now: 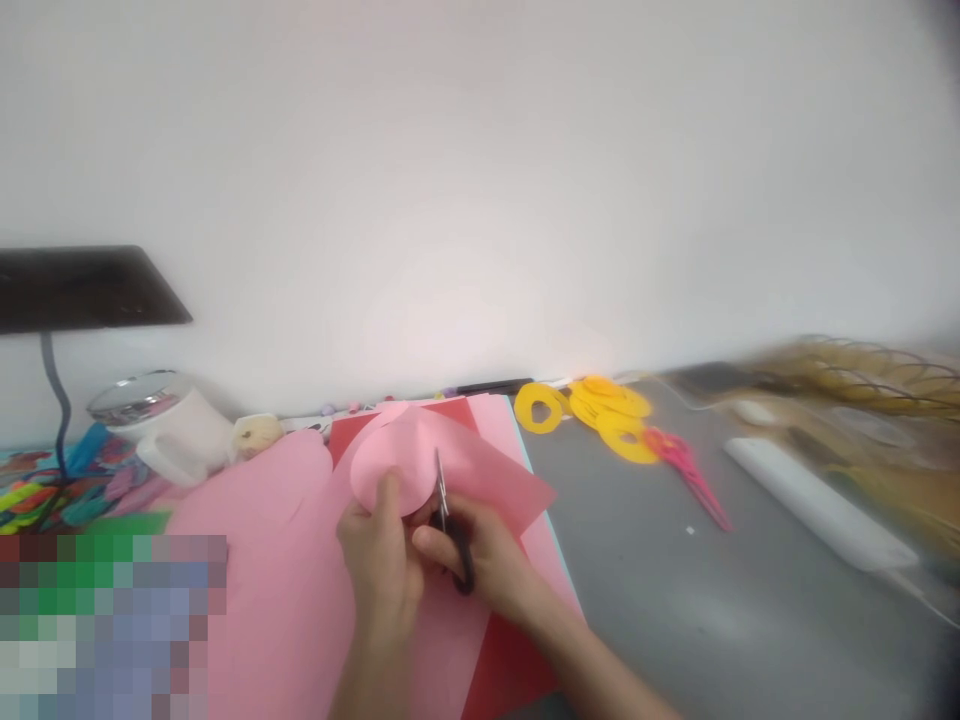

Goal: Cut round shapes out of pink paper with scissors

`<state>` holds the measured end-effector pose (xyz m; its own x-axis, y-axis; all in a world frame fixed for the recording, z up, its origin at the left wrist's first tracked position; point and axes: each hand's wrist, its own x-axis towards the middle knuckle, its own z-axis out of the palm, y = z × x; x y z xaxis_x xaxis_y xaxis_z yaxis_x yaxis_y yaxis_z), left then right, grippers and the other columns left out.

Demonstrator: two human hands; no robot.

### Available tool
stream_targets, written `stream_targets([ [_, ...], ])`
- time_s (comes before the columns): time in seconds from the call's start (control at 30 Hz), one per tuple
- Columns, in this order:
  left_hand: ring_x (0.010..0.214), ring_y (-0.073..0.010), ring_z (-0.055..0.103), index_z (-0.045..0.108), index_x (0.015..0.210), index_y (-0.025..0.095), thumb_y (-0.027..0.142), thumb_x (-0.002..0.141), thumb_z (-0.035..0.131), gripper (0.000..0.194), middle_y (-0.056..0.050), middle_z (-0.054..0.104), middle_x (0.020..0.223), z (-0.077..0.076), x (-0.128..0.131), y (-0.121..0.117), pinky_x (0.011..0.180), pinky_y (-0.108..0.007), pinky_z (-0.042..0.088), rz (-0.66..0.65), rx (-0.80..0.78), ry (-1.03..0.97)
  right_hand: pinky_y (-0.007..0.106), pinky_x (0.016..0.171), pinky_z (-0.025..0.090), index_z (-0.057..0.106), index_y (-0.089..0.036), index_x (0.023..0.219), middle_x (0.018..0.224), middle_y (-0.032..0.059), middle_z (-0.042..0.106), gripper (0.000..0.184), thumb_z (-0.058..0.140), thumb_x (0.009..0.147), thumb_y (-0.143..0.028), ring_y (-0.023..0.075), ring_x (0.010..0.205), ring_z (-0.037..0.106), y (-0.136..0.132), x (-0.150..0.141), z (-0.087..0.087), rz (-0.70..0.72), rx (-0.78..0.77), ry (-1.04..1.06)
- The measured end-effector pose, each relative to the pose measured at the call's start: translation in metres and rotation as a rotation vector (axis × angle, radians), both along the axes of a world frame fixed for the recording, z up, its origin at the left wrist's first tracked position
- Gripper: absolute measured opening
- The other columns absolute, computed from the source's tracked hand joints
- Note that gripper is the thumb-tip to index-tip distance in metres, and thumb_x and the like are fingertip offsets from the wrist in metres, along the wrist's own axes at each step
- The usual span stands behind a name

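Note:
My left hand (pixel 382 545) pinches a pink sheet of paper (pixel 394 455), its thumb lying on the rounded part near the lower edge. That sheet is partly cut, with a curved outline on the left and a loose pointed flap at the right. In my right hand (pixel 480 550) is a pair of black-handled scissors (pixel 442 495), blades pointing up and lying against the right edge of the rounded part. How far the blades are apart is hard to see. More pink paper (pixel 262 580) and red paper (pixel 514 660) lie beneath both hands.
Yellow paper rings (pixel 611 405) and pink scissors (pixel 690 475) lie right of the paper stack. Farther right is a white power strip (pixel 821 505). At left stand a white mug (pixel 184 435) and colourful thread bundles (pixel 90 490), under a dark panel (pixel 90 288). A wall rises behind.

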<state>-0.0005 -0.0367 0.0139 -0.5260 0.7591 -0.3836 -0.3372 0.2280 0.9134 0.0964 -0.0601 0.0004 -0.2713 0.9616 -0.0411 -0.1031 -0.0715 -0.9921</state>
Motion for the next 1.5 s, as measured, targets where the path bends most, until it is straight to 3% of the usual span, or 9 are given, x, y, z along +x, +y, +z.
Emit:
stream_targets([
  [0.33, 0.038, -0.0100, 0.040, 0.049, 0.051, 0.018, 0.030, 0.059, 0.067, 0.023, 0.007, 0.039, 0.043, 0.000, 0.000, 0.001, 0.034, -0.023, 0.030, -0.013, 0.005, -0.004, 0.025, 0.050, 0.030, 0.051, -0.019, 0.066, 0.059, -0.0040, 0.044, 0.042, 0.070, 0.073, -0.056, 0.0108, 0.054, 0.038, -0.001, 0.000, 0.001, -0.010, 0.003, 0.000],
  [0.97, 0.042, -0.0101, 0.041, 0.050, 0.055, 0.018, 0.031, 0.059, 0.068, 0.023, 0.007, 0.039, 0.048, -0.005, -0.003, 0.001, 0.035, -0.024, 0.033, -0.007, 0.018, -0.005, 0.024, 0.048, 0.030, 0.050, -0.019, 0.063, 0.054, -0.0043, 0.045, 0.041, 0.070, 0.075, -0.052, 0.0105, 0.050, 0.040, -0.001, -0.002, 0.000, -0.035, 0.007, -0.020],
  [1.23, 0.045, -0.0086, 0.040, 0.048, 0.057, 0.018, 0.031, 0.059, 0.071, 0.027, 0.007, 0.040, 0.050, -0.012, -0.002, 0.003, 0.038, -0.021, 0.032, -0.008, 0.110, 0.026, 0.023, 0.046, 0.030, 0.048, -0.019, 0.060, 0.052, -0.0046, 0.045, 0.039, 0.070, 0.075, -0.048, 0.0094, 0.048, 0.040, 0.000, -0.002, -0.001, -0.052, -0.010, -0.021],
  [1.5, 0.052, -0.0127, 0.050, 0.062, 0.063, 0.015, 0.028, 0.056, 0.077, 0.021, 0.004, 0.051, 0.053, -0.006, -0.003, -0.001, 0.043, -0.024, 0.040, 0.014, 0.087, 0.133, 0.022, 0.049, 0.030, 0.049, -0.019, 0.070, 0.060, -0.0051, 0.041, 0.035, 0.074, 0.072, -0.044, 0.0107, 0.055, 0.038, -0.002, 0.001, 0.000, -0.060, 0.012, -0.043],
])
